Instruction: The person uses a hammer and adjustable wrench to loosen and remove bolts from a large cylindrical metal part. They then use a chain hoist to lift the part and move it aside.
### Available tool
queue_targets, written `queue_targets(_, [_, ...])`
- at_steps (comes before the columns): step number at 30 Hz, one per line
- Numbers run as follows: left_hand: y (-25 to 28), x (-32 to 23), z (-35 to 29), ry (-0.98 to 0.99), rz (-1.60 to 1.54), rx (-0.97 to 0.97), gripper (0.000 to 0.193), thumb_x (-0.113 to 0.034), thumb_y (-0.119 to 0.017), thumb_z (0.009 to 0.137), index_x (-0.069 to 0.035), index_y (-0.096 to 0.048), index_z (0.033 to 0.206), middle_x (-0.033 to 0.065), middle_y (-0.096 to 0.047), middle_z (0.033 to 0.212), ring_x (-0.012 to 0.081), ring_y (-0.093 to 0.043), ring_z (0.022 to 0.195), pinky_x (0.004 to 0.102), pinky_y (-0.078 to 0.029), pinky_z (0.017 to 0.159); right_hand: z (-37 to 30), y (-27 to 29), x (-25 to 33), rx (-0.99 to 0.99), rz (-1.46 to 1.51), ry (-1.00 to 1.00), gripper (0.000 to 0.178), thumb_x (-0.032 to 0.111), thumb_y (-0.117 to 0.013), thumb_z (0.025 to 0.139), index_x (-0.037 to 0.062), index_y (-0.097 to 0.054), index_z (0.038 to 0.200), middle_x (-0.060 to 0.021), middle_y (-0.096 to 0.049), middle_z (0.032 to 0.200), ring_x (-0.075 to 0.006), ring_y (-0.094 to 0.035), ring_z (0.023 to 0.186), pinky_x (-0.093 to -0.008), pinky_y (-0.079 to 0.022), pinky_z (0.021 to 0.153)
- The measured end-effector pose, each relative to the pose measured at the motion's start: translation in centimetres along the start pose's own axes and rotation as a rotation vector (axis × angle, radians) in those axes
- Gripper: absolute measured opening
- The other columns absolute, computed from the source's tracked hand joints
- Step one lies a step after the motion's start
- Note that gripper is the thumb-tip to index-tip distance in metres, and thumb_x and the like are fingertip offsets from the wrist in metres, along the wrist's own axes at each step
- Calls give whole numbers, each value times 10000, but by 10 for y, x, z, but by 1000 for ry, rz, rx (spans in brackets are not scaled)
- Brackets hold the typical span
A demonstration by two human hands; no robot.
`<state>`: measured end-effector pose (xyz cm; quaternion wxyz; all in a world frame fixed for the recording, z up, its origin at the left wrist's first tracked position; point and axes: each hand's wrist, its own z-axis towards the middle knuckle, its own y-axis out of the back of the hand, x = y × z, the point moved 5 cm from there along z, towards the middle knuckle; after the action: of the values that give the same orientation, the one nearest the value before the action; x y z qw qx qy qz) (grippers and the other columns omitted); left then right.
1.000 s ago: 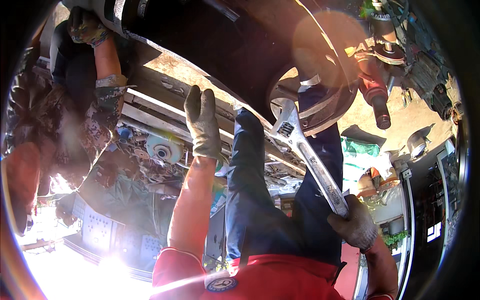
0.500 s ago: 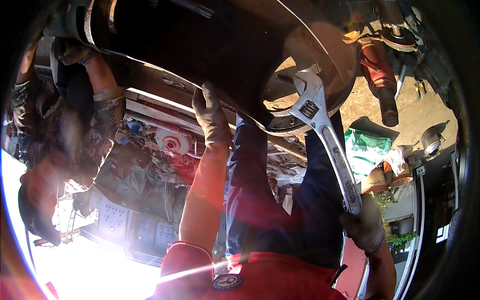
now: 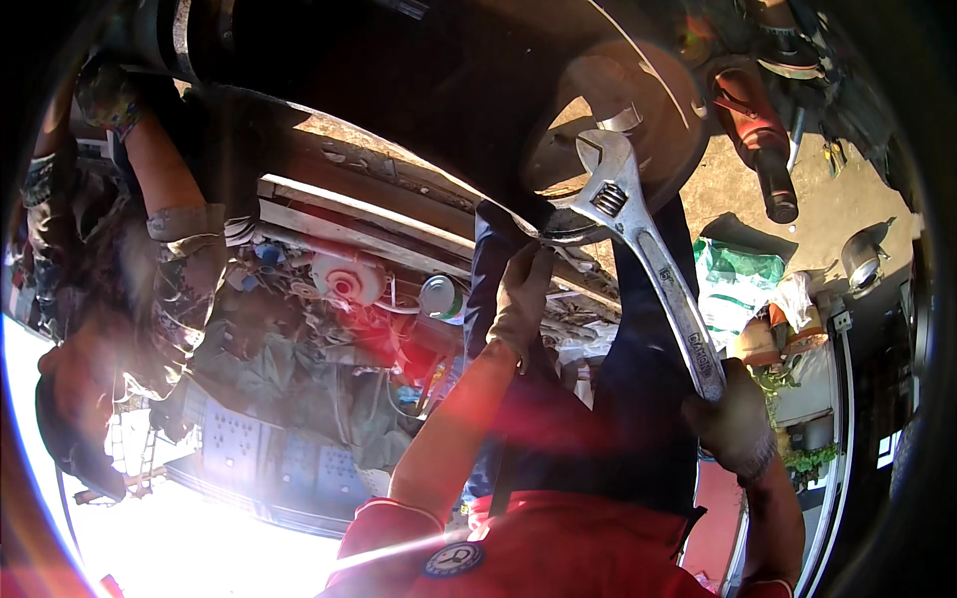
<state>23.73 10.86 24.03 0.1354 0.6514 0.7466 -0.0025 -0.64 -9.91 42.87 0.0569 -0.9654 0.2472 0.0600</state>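
Note:
My right hand, in a greyish work glove, is closed around the handle end of a large silver adjustable wrench. The wrench slants up and left. Its jaw lies over the round opening at the end of a big dark metal part; whether it touches a fitting there I cannot tell. My left hand, gloved too, is just below that part's lower rim, left of the wrench head. Its fingers point upward, stretched out and holding nothing visible; contact with the rim is unclear.
A co-worker in a camouflage sleeve is at the left, a gloved hand on the dark part's far left end. A red angle grinder lies upper right on the ground, near a green-white bag and a metal pot. Long metal bars lie behind.
My left hand has moved right along the dark part's rim and slightly down. My right hand keeps its hold on the wrench, whose head sits slightly lower in the picture. The view has shifted a little.

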Motion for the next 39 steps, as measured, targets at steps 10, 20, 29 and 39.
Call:
queue_targets(10, [39,17,-9,32,26,19,525,-364,-610,986,1,-618,1363,152,-681,1279,249,-625,1188,345,-465,1048,-4,-26,17,-45,6,15,367,252,-768,849,-20,-582,1009,-236,-668,864,-367,-676,770,-484,-516,692])
queue_targets(20, [49,38,-10,109,-187,50,504,-352,-651,992,-11,-621,1361,139,-679,1279,239,-609,1212,330,-465,1035,-2,-33,30,-109,30,115,307,205,-760,875,-4,-588,1019,-225,-660,846,-382,-666,763,-477,-509,684])
queue_targets(29, [43,-5,-9,193,-140,42,476,-320,-666,987,-28,-626,1361,131,-690,1255,216,-630,1155,340,-483,993,11,-39,60,-117,162,245,226,82,-751,856,31,-609,1023,-113,-683,875,-241,-671,776,-395,-531,680])
queue_targets(39, [73,-5,56,-99,-391,-172,557,-310,-625,1014,4,-513,1460,206,-590,1439,304,-563,1339,353,-428,1120,4,-93,152,32,106,152,294,152,-750,872,-31,-583,1030,-94,-638,716,-161,-622,558,-328,-493,505])
